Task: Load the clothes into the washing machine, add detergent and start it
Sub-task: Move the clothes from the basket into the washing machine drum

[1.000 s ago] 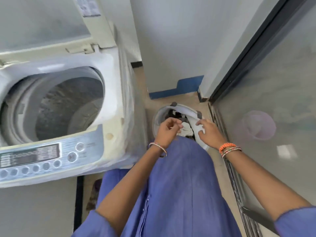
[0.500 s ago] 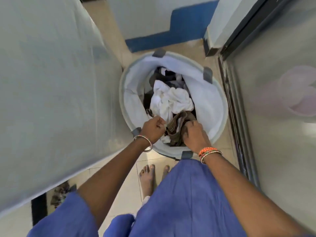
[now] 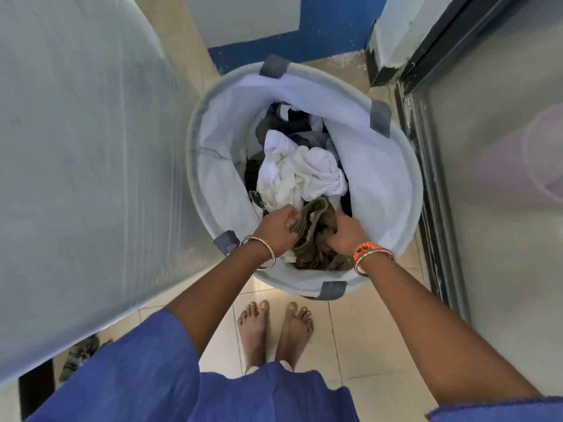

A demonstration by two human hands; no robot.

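A person stands barefoot on a tiled floor [image 3: 350,339] and bends over a round white laundry basket [image 3: 384,178] that sits just beyond their toes. The basket holds a heap of clothes: a crumpled white garment [image 3: 301,175] lies on top in the middle, dark pieces [image 3: 289,120] show behind it toward the far rim, and an olive-brown garment [image 3: 313,236] lies bunched at the near side. Both hands are down inside the basket on that brown garment. The left hand [image 3: 277,228] has its fingers curled round the garment's left edge, pinching a folded hem, and the right hand [image 3: 345,231] has its fingers closed into the cloth on the garment's right side, so the fabric bunches up between the two hands. The left wrist wears a thin bangle [image 3: 259,252], and the right wrist wears orange beaded bracelets [image 3: 370,252]. The washing machine [image 3: 85,153] stands right beside the basket on the person's left, with only its pale side, wrapped in clear plastic, in view. A glass door [image 3: 493,184] in a dark frame runs along the right side of the basket.
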